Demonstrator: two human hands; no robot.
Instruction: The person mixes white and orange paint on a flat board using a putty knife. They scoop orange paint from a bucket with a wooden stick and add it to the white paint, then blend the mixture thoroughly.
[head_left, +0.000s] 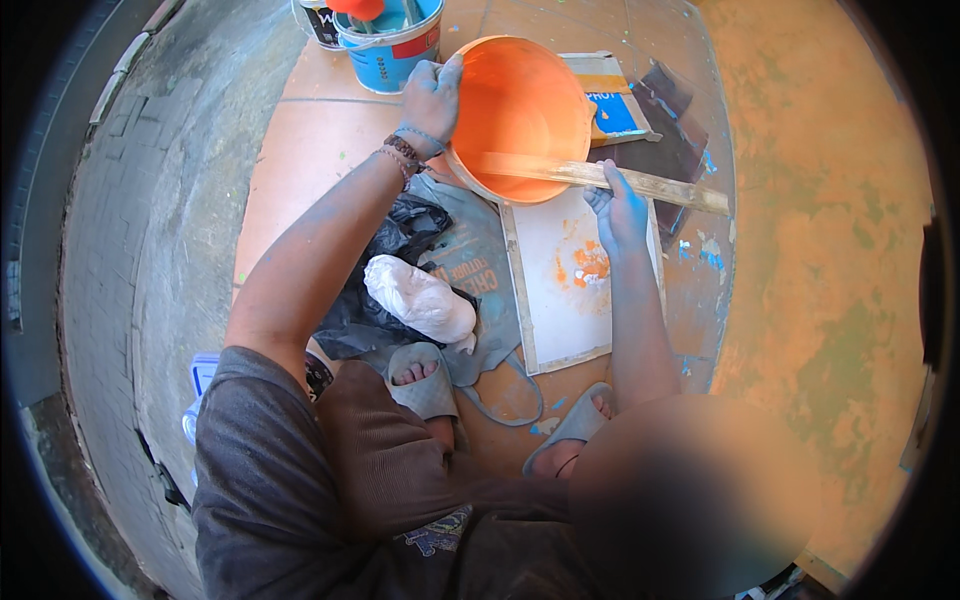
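An orange bucket (520, 105) full of orange paint is tilted toward me on the tiled floor. My left hand (432, 100) grips its left rim. My right hand (618, 208) holds a long wooden stick (660, 187) whose far end reaches into the paint. Just below the bucket lies a white board (560, 310) smeared with orange paint (585, 265).
A blue paint bucket (388, 45) stands at the top. A white filled bag (420, 300) rests on black plastic (385, 270) and grey cloth. A flat cardboard box (610, 95) lies behind the orange bucket. An orange-painted wall (830, 280) rises on the right, a grey concrete surface (170, 200) on the left.
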